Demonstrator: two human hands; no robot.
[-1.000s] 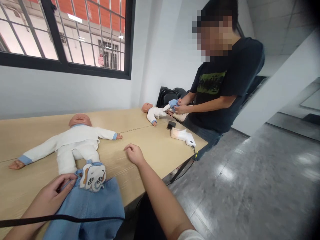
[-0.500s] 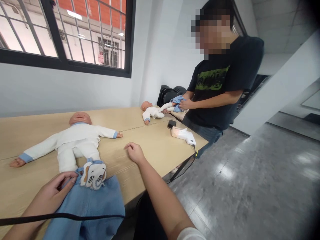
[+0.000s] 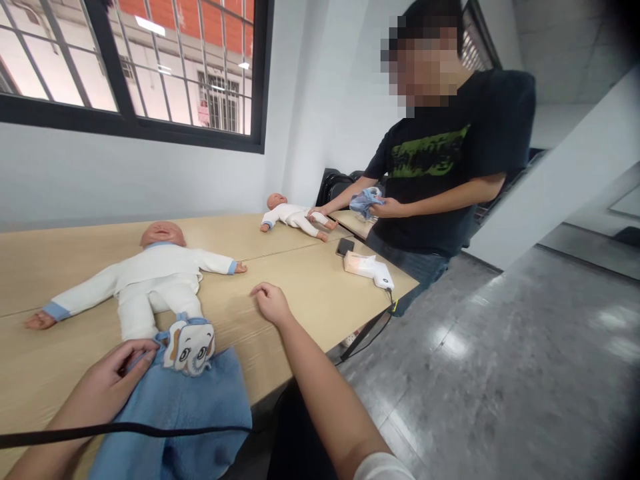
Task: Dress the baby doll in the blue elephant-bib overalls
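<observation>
My left hand [image 3: 123,370] is closed on the upper edge of blue doll overalls [image 3: 193,407], with fingers and thumb pinching the cloth beside an elephant face patch [image 3: 189,345]. The overalls hang partly over the table's near edge. Just beyond them lies a baby doll [image 3: 160,280] on its back, arms spread, in a white suit with blue cuffs; the overalls cover its lower legs from view. My right hand [image 3: 271,303] rests on the tabletop, loosely curled with nothing visible in it, near the doll's hand.
Across the table [image 3: 305,287], a person [image 3: 440,167] in a black shirt holds a bunched blue garment [image 3: 367,202] and touches a second doll [image 3: 293,215]. A phone [image 3: 345,247], a tissue pack [image 3: 359,264] and a white corded device [image 3: 383,275] lie near the right edge. A black cable [image 3: 125,430] crosses the foreground.
The other person has pulled the blue garment off the second doll's legs and now holds it apart. That doll has shifted left and lies lower. My hands have stayed put.
</observation>
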